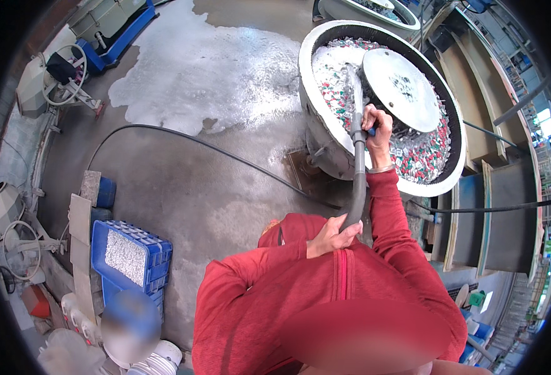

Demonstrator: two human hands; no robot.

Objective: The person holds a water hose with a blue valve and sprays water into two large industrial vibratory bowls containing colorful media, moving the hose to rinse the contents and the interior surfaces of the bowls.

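Observation:
My right hand [378, 128] is closed around the upper end of a thick grey hose [359, 162], next to a small blue part [372, 131] that looks like a valve lever. Lower down, close to my chest, my left hand [333, 238] grips the same hose. From its end a whitish stream of water [356, 87] runs into a big round tub [311, 100] with a white rim and dark lining. Small red, green and white pieces [336, 94] fill the tub, with white foam among them at the far left. A pale round disc [402, 87] covers its centre.
White foam [206, 69] spreads over the wet floor [181, 175]. A black cable or hose [225, 152] crosses it toward the tub. Blue crates [163, 250] with whitish granules stand at left, wheeled machines [31, 94] beyond. Grey-brown panels [472, 94] line the right; another tub [350, 11] is behind.

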